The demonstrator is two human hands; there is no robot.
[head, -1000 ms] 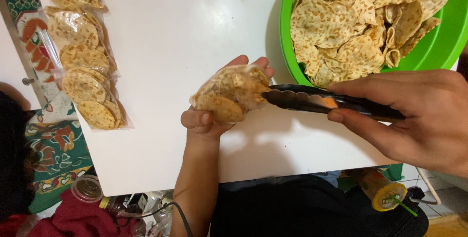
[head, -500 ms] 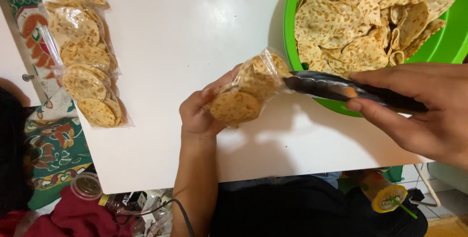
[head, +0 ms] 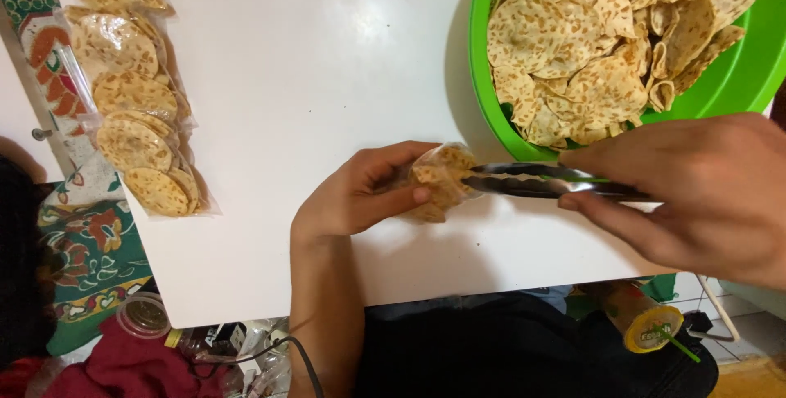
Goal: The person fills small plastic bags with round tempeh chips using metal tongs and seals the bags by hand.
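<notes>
Your left hand (head: 360,193) pinches a small clear bag of crackers (head: 438,181) above the surface's (head: 311,62) near edge, just beside the green bowl (head: 737,79), while your right hand (head: 696,193) squeezes metal tongs (head: 548,181) whose tips reach into the bag.

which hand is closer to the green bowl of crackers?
Right. The right hand holds metal tongs just below the green bowl rim, by its lower edge. The left hand holds a small bag of crackers further left on the white table.
</notes>
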